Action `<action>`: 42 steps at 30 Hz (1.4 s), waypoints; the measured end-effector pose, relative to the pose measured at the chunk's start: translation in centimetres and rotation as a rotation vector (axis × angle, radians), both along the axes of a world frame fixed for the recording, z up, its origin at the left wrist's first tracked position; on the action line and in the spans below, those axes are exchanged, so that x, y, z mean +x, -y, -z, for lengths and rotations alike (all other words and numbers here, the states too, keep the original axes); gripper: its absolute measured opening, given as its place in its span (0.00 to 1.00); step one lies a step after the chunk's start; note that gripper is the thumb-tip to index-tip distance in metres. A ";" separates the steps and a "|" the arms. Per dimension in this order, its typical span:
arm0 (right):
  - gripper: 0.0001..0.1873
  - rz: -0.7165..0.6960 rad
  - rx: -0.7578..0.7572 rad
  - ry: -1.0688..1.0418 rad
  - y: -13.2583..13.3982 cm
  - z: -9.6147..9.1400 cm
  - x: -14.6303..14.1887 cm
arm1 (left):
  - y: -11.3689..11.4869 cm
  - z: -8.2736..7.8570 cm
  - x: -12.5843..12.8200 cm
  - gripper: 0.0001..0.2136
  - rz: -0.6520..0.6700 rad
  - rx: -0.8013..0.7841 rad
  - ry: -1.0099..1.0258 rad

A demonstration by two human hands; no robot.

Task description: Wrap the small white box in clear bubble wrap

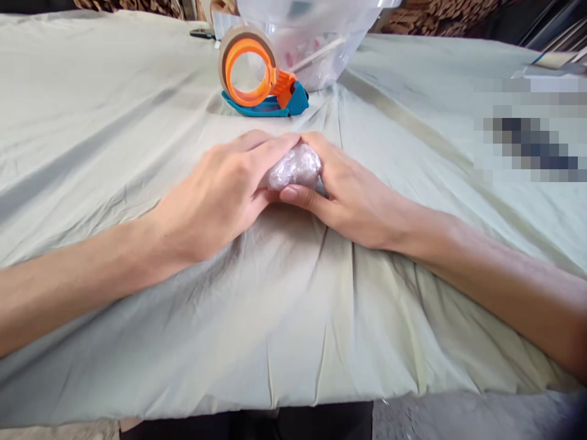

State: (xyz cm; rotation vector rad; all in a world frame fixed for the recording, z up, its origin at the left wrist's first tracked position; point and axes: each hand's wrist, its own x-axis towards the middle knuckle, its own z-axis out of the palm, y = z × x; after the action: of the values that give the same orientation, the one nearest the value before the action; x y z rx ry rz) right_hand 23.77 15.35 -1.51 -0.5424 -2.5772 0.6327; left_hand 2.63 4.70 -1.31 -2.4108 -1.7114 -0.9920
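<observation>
Wrapping step in hand: left hand and right hand press a film-wrapped bundle onto the cloth-covered surface, fingers curled closed around it; judged next: sealing, needing one hand freed for the tape dispenser just beyond.

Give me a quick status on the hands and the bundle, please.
Left hand and right hand both closed on wrapped bundle, on cloth. Tape dispenser behind, apart. Nothing in the way.

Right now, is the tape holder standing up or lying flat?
Standing up. The tape holder rests on its blue base on the cloth, with the orange ring and tape roll upright, beyond the hands.
</observation>
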 end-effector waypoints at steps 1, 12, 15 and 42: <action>0.30 -0.018 -0.023 -0.009 -0.1 0.0 -0.1 | -0.1 -0.1 0.0 0.22 0.006 0.010 0.064; 0.20 -0.076 -0.029 -0.087 -0.4 0.5 -0.9 | -1.4 0.9 -0.6 0.21 0.070 -0.025 0.419; 0.22 -0.078 -0.042 -0.098 -0.3 0.6 -0.9 | -1.5 0.9 -1.0 0.21 0.070 -0.045 0.349; 0.30 0.059 -0.137 -0.543 -1.1 -0.5 0.8 | 0.1 0.7 -2.5 0.28 0.080 -0.045 0.580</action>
State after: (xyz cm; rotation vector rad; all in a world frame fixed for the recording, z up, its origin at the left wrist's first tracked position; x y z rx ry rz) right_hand 24.60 16.46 -1.05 -0.4169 -2.0139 0.8118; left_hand 0.16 4.56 -2.02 -2.3816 -1.7922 -1.8231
